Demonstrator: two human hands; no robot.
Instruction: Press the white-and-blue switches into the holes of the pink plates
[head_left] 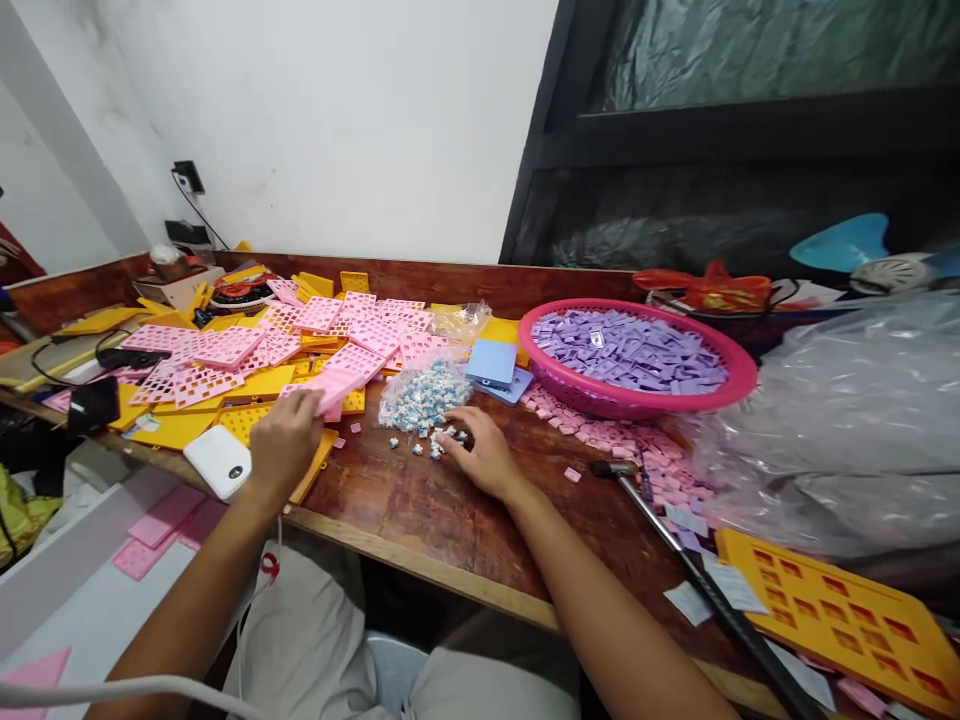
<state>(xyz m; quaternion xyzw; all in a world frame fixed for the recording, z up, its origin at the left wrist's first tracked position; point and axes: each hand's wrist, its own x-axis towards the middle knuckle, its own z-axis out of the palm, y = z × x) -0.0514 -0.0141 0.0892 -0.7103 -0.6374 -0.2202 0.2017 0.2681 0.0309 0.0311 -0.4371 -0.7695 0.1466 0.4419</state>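
My left hand (pixel 286 442) is closed on the near end of a pink plastic panel (pixel 330 388), holding it tilted over a heap of similar panels. My right hand (pixel 484 450) rests low over the table, its thumb and fingers curved and apart around several small white-and-blue pieces (pixel 437 440). It touches or nearly touches them; exact contact is hard to make out. Just behind lies a clear plastic bag (pixel 425 393) full of the same small pieces. Beyond it are light blue square panels (pixel 492 362).
Pink and yellow perforated panels (pixel 225 346) cover the left side, near a white power bank (pixel 218 461). Right of centre stands a pink basket (pixel 637 400) of purple pieces. A hammer (pixel 660 525), scattered pink tiles (pixel 660 465), a yellow tray (pixel 840 610) and plastic sheeting (pixel 847 420) lie right.
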